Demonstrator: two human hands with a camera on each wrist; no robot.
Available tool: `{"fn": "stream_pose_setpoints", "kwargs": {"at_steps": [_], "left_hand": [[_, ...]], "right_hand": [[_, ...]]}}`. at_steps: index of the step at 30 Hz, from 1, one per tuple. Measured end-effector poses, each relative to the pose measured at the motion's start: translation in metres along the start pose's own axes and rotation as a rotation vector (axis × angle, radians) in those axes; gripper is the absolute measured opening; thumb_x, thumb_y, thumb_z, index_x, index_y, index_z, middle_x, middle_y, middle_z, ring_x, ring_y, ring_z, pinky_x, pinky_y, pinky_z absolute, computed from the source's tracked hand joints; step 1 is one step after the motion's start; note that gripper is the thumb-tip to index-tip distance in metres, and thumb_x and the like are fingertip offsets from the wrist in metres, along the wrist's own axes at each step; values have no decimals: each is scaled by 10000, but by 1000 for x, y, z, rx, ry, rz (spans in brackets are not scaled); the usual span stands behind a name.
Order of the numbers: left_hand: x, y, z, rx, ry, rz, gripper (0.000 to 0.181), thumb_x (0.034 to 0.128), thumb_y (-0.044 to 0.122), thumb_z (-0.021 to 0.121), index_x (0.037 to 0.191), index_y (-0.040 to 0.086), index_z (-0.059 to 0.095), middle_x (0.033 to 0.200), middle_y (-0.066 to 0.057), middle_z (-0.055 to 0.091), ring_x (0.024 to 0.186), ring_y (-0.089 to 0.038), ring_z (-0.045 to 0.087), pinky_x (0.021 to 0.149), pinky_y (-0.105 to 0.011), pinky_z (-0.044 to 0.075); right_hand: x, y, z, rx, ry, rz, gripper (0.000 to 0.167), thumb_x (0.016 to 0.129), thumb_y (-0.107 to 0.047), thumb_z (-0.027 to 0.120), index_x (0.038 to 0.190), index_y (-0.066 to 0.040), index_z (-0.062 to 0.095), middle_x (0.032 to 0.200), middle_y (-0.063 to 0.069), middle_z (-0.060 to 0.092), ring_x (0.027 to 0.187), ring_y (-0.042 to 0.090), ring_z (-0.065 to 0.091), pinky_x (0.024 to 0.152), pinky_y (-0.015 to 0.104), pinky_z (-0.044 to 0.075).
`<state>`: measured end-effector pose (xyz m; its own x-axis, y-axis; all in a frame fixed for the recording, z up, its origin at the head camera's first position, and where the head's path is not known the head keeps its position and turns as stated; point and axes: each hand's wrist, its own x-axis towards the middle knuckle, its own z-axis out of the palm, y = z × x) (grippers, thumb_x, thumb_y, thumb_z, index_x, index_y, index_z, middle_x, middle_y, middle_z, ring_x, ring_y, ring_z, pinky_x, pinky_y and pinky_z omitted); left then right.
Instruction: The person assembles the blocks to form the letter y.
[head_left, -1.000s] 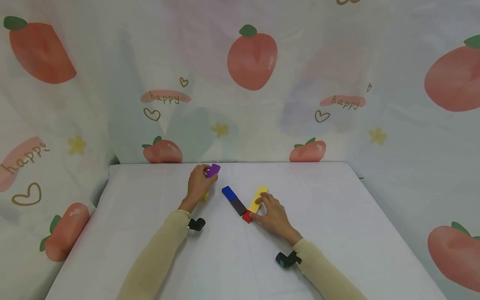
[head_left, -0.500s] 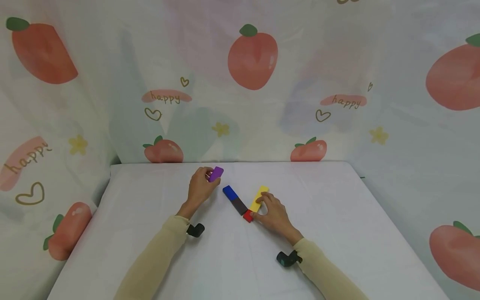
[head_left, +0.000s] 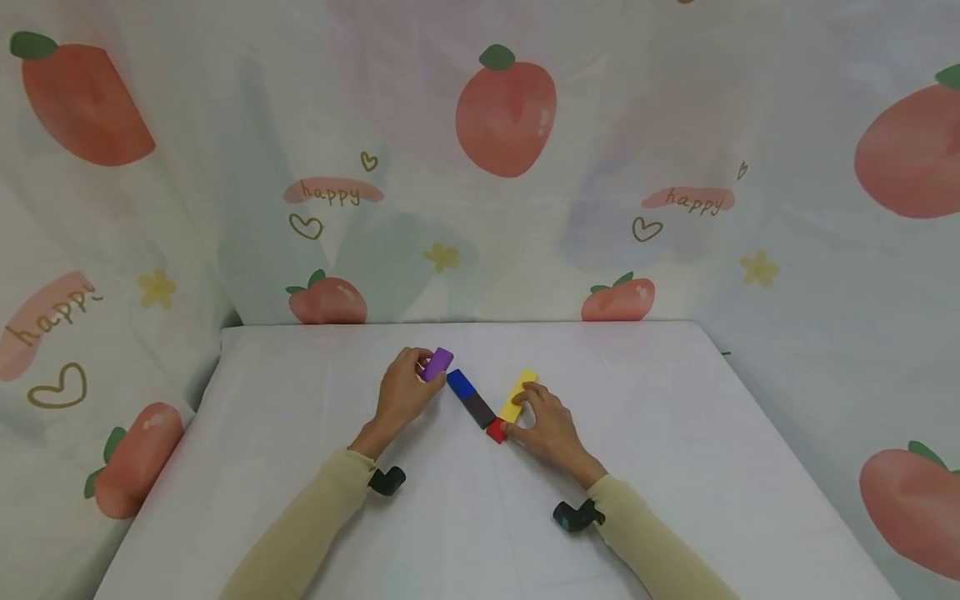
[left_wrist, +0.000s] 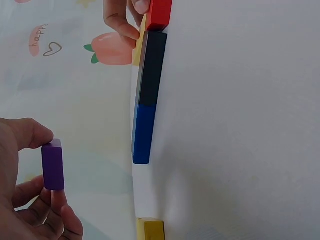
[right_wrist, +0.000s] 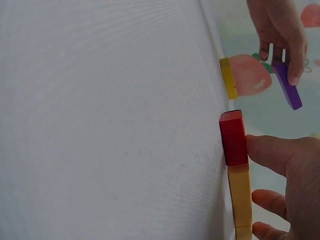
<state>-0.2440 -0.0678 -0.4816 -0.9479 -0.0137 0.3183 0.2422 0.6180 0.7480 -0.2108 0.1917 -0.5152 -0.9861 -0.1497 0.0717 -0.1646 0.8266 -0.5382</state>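
My left hand (head_left: 403,390) pinches a purple block (head_left: 438,364) between thumb and fingers. It holds the block up off the table, just left of the blue block (head_left: 461,383). The blue block lies end to end with a black block (left_wrist: 152,70), whose other end meets a red block (head_left: 496,430). From the red one a yellow row (head_left: 522,388) runs off at an angle, making a V; the right wrist view shows a seam across it. With its thumb at the red block and fingertips against the yellow row, my right hand (head_left: 553,427) rests beside them.
Another yellow block (left_wrist: 151,230) stands apart on the table, hidden behind the left hand in the head view. A white cloth covers the table (head_left: 637,400). Behind it hangs a patterned curtain (head_left: 510,242), with more on both sides.
My left hand has brought the purple block right and slightly toward me, closer to the blue block. The right hand stays at the red and yellow blocks.
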Motion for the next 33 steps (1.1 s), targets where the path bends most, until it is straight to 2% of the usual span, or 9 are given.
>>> {"fn": "stream_pose_setpoints", "kwargs": {"at_steps": [25,33], "left_hand": [[-48,18,14,59,-93,-13,419,820,262,784,1168,88,627,976,-13,605,827,-128,546,695,-225,475],[-57,23,15,84,-106,-7,405,823,263,787,1157,103,623,975,-8,609,813,-111,545,700,-219,490]], "right_hand": [[0,2,3,8,11,3,461,817,-368,763,1176,-128,599,1507,102,429,1400,374,383,1100,627,306],[0,3,3,-3,17,-4,463,817,-376,765,1175,-131,602,1505,99,434,1398,379,388,1087,627,319]]}}
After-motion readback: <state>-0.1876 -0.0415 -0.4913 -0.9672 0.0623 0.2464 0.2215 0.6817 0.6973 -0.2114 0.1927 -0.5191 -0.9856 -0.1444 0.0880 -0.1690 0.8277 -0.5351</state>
